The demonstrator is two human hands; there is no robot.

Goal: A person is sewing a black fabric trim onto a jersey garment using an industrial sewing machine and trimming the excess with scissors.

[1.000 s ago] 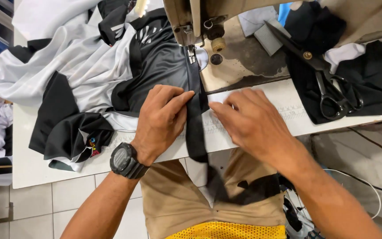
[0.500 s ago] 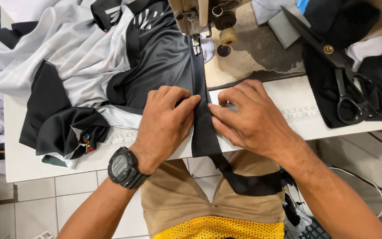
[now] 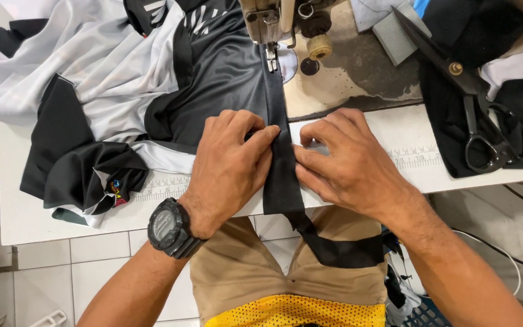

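A black fabric strip (image 3: 282, 175), running from the sewing machine's presser foot (image 3: 270, 57) over the white worktop (image 3: 407, 163) edge, is pressed flat by the left hand (image 3: 231, 166) and pinched by the right hand (image 3: 346, 166).

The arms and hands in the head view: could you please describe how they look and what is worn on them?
Both forearms are bare, with no sleeves or gloves in view. The left wrist carries a chunky black digital watch with a round face and a black strap. The left hand and right hand show no rings, and the right wrist is bare. No markings are visible.
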